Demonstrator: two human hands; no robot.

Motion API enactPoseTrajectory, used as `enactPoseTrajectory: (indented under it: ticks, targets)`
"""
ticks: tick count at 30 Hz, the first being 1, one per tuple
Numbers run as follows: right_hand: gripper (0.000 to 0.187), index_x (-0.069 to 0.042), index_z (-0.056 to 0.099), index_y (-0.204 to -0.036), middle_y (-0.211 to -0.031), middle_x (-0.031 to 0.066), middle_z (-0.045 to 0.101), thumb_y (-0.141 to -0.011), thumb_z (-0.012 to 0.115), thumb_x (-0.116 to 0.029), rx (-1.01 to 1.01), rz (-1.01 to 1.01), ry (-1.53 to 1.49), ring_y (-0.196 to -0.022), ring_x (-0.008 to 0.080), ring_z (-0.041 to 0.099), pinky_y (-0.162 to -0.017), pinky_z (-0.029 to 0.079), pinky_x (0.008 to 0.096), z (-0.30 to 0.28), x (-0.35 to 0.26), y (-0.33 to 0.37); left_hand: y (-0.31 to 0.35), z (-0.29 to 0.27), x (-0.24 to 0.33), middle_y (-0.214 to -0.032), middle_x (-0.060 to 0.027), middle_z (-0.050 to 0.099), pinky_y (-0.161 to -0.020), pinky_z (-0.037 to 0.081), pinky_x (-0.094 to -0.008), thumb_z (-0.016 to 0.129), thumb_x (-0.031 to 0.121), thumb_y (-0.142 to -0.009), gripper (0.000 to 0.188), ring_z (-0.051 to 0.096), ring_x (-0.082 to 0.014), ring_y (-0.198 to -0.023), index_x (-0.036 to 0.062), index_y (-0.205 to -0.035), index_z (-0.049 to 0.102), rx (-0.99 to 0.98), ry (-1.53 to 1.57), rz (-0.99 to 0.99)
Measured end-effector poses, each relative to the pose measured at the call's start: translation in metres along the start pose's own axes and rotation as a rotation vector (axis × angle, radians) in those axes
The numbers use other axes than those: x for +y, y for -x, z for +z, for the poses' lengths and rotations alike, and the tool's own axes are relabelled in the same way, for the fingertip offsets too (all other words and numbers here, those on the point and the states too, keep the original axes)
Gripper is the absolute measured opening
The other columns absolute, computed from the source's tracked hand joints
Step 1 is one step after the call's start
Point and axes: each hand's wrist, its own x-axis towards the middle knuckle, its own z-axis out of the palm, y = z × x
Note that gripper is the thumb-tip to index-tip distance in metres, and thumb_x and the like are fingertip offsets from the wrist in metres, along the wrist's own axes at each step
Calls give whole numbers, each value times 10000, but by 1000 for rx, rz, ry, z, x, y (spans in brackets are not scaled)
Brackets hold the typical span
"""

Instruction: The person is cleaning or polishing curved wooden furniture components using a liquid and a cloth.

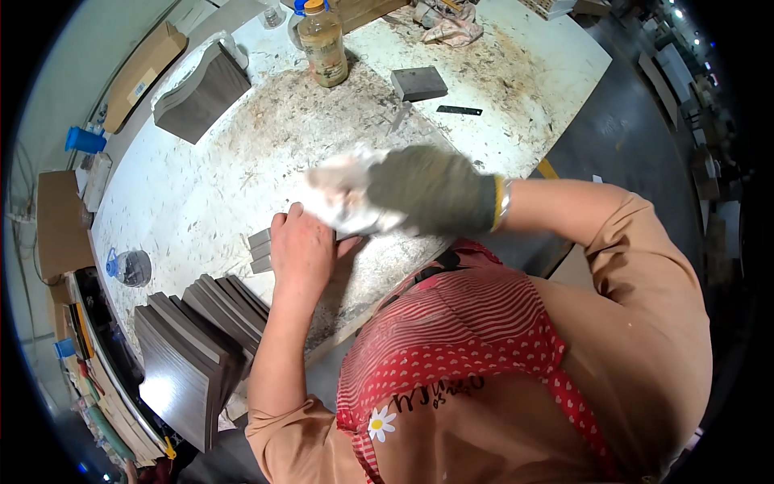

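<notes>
My left hand [303, 246] is bare and closed around some grey strip-like pieces [260, 251] on the worktable. Their ends stick out at its left, and the hand hides the rest. The thumb points out to the right. My right hand [435, 191] wears a dark green knitted glove with a yellow cuff, blurred by motion. Bunched in it is a white, stained cloth [345, 192], just beyond and to the right of my left fingers. Whether the cloth touches the grey pieces, I cannot tell.
Stacked dark grey boards [189, 347] stand at the near left; another grey stack [203, 93] is at the far left. On the stained white table [218, 185] are a bottle [324, 48], a grey block [419, 83], a black ruler-like strip [459, 110] and a clear plastic container [131, 268].
</notes>
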Motion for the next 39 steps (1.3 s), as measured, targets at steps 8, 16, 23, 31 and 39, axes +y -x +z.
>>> enactPoseTrajectory:
  ticks: [8,16,23,31,39]
  targets:
    - [831,42,280,-1343,-1134,266,506,-777,608,-471,-95,336,-631,-985,300,550,-884,432,368,3,35,32,3,-1,4,-852,-64,549,-716,380,-355,750,373,-631,534,548,-237,-827,54,-976,497,22,19,-17]
    - [789,-15,367,-1286,-1128,278,504,-716,692,-453,444,144,-621,-957,368,568,-813,464,402,95,29,8,-21,-35,0,-1103,-122,560,-872,392,-300,627,291,-795,501,556,-198,-978,50,-1210,484,-219,856,-110]
    - [719,-18,384,-1276,-1134,283,492,-735,674,-392,367,155,-525,-936,376,563,-790,464,419,82,27,8,-37,-25,9,-1009,-63,526,-764,415,-260,612,214,-803,347,498,-134,-847,53,-1084,486,-440,1216,-339]
    - [700,-29,389,-1278,-1127,261,506,-748,660,-397,464,77,-524,-933,368,567,-769,467,433,85,31,13,-30,-44,3,-1121,-71,518,-944,345,-293,640,247,-807,493,470,-169,-1076,56,-1215,440,-529,1079,-346]
    - [635,-26,463,-1209,-1090,228,537,-708,703,-334,487,41,-472,-901,323,597,-761,485,396,72,46,6,7,-13,-10,-1000,-66,552,-860,388,-370,800,265,-574,638,523,-244,-977,83,-1115,516,-141,-120,-122]
